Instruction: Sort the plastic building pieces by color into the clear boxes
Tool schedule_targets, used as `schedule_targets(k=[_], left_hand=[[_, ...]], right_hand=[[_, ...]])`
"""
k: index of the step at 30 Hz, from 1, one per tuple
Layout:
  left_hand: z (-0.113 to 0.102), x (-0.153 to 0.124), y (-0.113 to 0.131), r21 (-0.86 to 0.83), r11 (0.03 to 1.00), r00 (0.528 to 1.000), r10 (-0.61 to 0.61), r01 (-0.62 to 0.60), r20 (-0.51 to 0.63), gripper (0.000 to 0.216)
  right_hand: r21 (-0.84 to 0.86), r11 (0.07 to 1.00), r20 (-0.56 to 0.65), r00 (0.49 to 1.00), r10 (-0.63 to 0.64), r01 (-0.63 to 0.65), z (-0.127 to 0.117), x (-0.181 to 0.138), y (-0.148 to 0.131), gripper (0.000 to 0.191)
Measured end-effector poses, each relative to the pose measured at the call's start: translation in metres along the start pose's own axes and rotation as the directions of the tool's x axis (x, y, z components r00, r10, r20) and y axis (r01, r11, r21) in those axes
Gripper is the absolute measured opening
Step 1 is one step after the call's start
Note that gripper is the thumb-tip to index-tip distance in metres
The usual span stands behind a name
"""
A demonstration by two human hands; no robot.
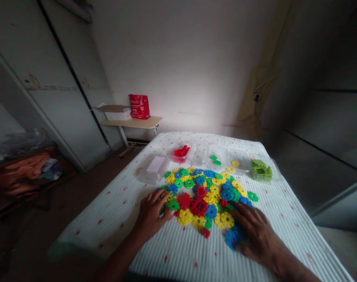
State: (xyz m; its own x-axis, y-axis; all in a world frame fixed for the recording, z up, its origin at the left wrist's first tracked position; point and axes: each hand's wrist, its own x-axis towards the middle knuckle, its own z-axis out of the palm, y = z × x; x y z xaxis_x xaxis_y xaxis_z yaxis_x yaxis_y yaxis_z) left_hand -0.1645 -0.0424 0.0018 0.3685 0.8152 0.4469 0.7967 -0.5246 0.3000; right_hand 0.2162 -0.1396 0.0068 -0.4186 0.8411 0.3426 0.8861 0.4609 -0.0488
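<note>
A heap of flat, notched plastic discs [212,188] in yellow, blue and green lies on the bed-like table. Red notched pieces [198,206] sit in its middle. My left hand [153,211] rests at the heap's left edge, fingers apart and bent over some discs, thumb close to a red piece. On the right side, my right hand [253,225] lies palm down with fingers stretched out over the discs. Blue discs [233,237] show beside its thumb. What is under both palms is hidden. A small red piece [206,233] lies at the front of the heap.
Behind the heap stand clear plastic trays: one with red pieces [181,152], one with light green pieces [261,171]. A clear box [155,164] is at left. A side table [149,122] holds a red bag [139,106] and a white box [118,114].
</note>
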Motion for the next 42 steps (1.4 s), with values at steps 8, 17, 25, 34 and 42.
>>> schedule_targets(k=[8, 17, 25, 34, 42], left_hand=[[0.021, 0.012, 0.026, -0.182, 0.982, 0.999, 0.040, -0.040, -0.006, 0.047], [0.028, 0.025, 0.046, -0.388, 0.908, 0.972, -0.214, 0.159, -0.102, 0.029], [0.020, 0.031, 0.049, -0.486, 0.853, 0.963, -0.259, 0.189, -0.081, 0.013], [0.014, 0.061, 0.055, -0.579, 0.796, 0.931, -0.327, 0.177, -0.165, 0.007], [0.026, 0.076, 0.049, -0.705, 0.687, 0.847, -0.472, 0.178, -0.245, 0.013]], right_hand=[[0.007, 1.000, -0.037, 0.999, 0.027, -0.027, -0.002, 0.010, -0.004, 0.061], [0.038, 0.989, -0.129, 0.981, 0.148, -0.145, 0.002, 0.007, -0.002, 0.049], [0.028, 0.986, -0.188, 0.968, 0.167, -0.164, 0.008, 0.006, 0.002, 0.044], [0.030, 0.989, -0.154, 0.977, 0.146, -0.143, 0.000, 0.011, -0.001, 0.040], [0.067, 0.993, -0.199, 0.975, 0.104, -0.092, -0.009, 0.050, 0.000, 0.031]])
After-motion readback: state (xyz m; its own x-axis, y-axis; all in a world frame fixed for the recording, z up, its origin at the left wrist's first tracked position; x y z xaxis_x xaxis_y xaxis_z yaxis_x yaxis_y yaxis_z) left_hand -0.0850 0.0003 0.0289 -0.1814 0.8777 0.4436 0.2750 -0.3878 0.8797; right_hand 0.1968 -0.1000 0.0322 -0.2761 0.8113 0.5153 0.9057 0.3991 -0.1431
